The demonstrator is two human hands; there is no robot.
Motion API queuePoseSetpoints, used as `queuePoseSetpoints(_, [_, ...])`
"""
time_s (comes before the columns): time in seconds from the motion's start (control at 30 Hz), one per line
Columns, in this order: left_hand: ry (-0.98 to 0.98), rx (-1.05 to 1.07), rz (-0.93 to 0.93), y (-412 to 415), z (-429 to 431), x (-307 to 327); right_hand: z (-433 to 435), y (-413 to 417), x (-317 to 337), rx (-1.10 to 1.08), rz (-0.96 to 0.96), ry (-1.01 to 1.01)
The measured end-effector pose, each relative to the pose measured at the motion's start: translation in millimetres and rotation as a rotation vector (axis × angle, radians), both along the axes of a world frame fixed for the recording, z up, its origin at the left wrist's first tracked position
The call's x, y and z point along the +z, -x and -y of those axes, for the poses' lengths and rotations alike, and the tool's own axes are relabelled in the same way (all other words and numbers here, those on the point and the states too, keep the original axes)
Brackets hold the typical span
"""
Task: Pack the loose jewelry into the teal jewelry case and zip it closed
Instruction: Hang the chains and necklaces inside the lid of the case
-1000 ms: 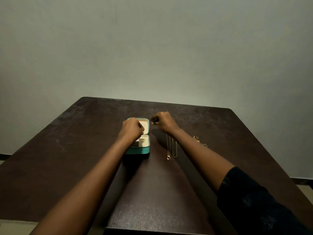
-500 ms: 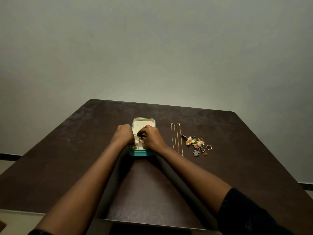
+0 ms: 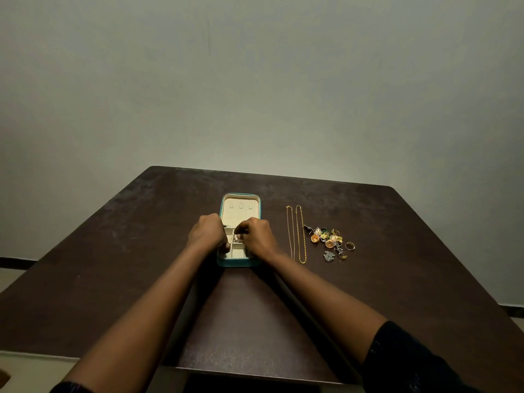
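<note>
head view, one teal case (image 3: 239,263), two chains (image 3: 301,236), one ring (image 3: 350,246)

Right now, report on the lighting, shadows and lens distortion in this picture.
Head view: dim, soft light; the cream-lined case stands out brightest on the table; dark shadows hug both forearms; the wide lens splays the table edges; the jewelry pile is sharp but tiny.
</note>
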State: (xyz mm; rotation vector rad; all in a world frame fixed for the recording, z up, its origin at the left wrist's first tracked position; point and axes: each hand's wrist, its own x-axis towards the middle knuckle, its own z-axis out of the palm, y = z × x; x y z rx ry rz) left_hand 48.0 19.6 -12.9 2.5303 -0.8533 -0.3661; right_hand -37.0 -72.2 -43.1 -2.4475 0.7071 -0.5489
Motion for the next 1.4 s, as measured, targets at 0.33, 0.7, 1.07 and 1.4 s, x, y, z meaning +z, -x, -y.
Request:
queuePoseSetpoints(0.33, [0.04, 0.049, -0.044, -4, 0, -2, 2, -17, 14, -0.057, -0.284, 0.092])
queuePoseSetpoints(0.7, [0.187, 0.111, -0.139, -22, 1, 0, 7, -16, 29, -0.04, -0.273, -0.065])
queuePoseSetpoints(1.07, [0.354, -0.032, -0.094, -8, 10, 14, 18, 1, 68, 0.052, 0.134, -0.616])
queuePoseSetpoints(1.4, [0.674, -0.131, -0.291, -2, 22, 32, 33, 11, 97, 0.061, 0.24, -0.747])
